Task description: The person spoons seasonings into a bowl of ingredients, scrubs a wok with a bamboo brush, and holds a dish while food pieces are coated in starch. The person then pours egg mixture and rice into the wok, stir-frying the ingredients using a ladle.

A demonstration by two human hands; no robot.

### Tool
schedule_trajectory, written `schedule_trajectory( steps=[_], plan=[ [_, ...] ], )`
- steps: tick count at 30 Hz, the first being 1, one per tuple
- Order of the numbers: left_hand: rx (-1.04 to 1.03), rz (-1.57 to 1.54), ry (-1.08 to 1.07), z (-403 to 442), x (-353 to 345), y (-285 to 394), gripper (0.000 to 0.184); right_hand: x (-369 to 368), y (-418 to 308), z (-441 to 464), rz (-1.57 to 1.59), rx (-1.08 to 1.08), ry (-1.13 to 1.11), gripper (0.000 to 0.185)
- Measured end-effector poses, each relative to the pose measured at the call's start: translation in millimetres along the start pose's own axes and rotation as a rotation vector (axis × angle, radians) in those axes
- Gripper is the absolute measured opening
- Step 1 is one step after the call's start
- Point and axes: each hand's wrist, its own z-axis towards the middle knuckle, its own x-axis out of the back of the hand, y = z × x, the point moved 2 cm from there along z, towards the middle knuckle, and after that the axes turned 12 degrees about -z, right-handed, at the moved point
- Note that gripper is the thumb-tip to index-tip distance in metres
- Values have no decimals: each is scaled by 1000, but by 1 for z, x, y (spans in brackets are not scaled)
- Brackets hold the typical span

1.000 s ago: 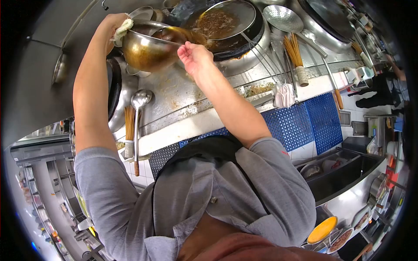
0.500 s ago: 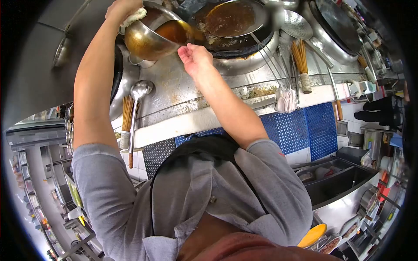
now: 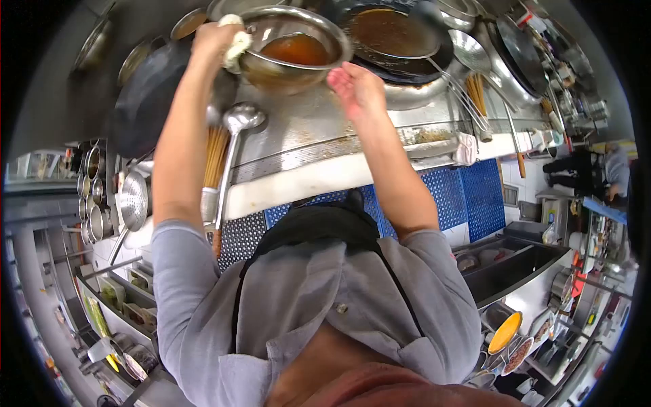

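A metal bowl with reddish-brown liquid in it is held up over the steel stove top. My left hand grips its left rim through a pale cloth. At the bowl's right edge is my right hand, fingers curled together against or just beside the rim; the exact contact is unclear. Right of the bowl, a round fine strainer lies over a dark wok holding brown liquid.
A ladle and a bamboo brush lie near the left forearm. Another wok is at left, a perforated skimmer at right. A person stands far right.
The bowl has gone from tilted toward the wok to nearly level, its liquid now pooled inside. Both hands moved with it, away from the wok. The view has shifted, showing more of the left side.
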Motion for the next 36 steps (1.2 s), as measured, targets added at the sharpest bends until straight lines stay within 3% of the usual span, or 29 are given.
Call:
schedule_trajectory(
  steps=[1, 2, 5, 6, 11, 13, 15, 17, 22, 25, 28, 29, 31, 33, 35, 36],
  plan=[
    [-24, -15, 39, -18, 1, -3, 23, 1, 8, -2, -29, 17, -21, 13],
    [-34, 26, 102, -18, 9, -26, 24, 1, 13, -9, -66, 37, 16, 15],
    [-48, 121, 187, -57, 16, -49, 38, 8, 33, -25, -152, 89, 58, 17],
    [44, 107, 190, -60, 16, -68, 47, 12, 39, -29, -170, 95, 81, 17],
    [123, -53, 221, -97, 13, -115, 43, 30, 67, -35, -258, 90, 101, 16],
    [30, -148, 273, -98, 5, -149, 38, 46, 76, -28, -271, 98, 92, 16],
    [24, -438, 224, -108, -3, -160, 34, 63, 88, -18, -286, 55, 5, 16],
    [28, -420, 245, -109, -8, -177, 33, 63, 92, -22, -242, 21, 85, 16],
    [82, -607, 292, -119, -27, -190, 26, 69, 80, -24, -311, -12, 62, 31],
    [135, -653, 359, -124, -34, -180, 23, 96, 34, -20, -820, 391, 36, 39],
    [180, -563, 347, -114, -27, -193, 26, 142, -62, -18, -1472, 877, 312, 39],
    [194, -512, 334, -115, -23, -189, 29, 154, -96, -22, -1964, 1119, 502, 44],
    [199, -530, 370, -121, -17, -181, 33, 185, -137, -16, -2369, 958, 727, 53],
    [195, -579, 371, -133, -7, -173, 37, 207, -159, -6, -2516, 631, 810, 62],
    [172, -658, 335, -153, 7, -164, 39, 244, -175, 28, -2434, 303, 564, 67],
    [117, -651, 288, -166, 14, -158, 40, 257, -182, 43, -2371, 274, 431, 61]
  ],
)
